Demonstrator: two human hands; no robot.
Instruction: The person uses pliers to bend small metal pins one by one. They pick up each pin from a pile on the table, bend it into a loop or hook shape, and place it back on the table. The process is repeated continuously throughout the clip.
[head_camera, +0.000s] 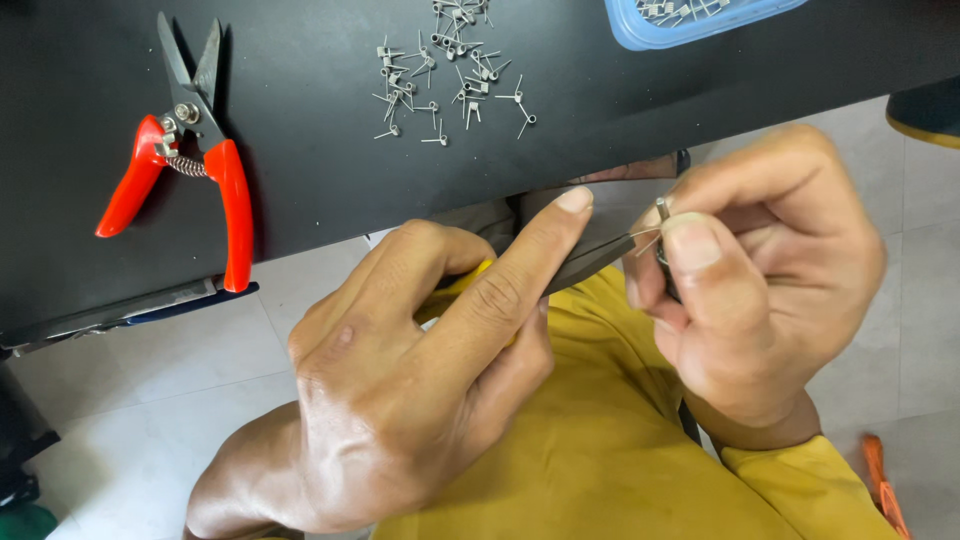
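While pinching a small wire spring between thumb and forefinger, right hand curled tight, held just below the edge of the black table, over a yellow garment. Thin wire legs of the spring poking left from the pinch; coil itself mostly hidden by the thumb tip. Left hand closed round a tool with a yellow handle and dark blades, forefinger stretched straight along the top of it, tip near the table edge. Blade tips reaching toward the spring, close to its wire legs; contact cannot be told, since thumb and forefinger block the spot. Handle almost wholly covered by the left palm, only a sliver of yellow showing. On the table, well apart from both hands: red-handled snips at the left, blades pointing away, coil spring between the handles; a loose scatter of springs near the far middle; a blue tray at the top right corner, more such springs inside, cut off by the frame. Pale tiled floor beneath, with an orange object at the lower right edge, kind unclear.
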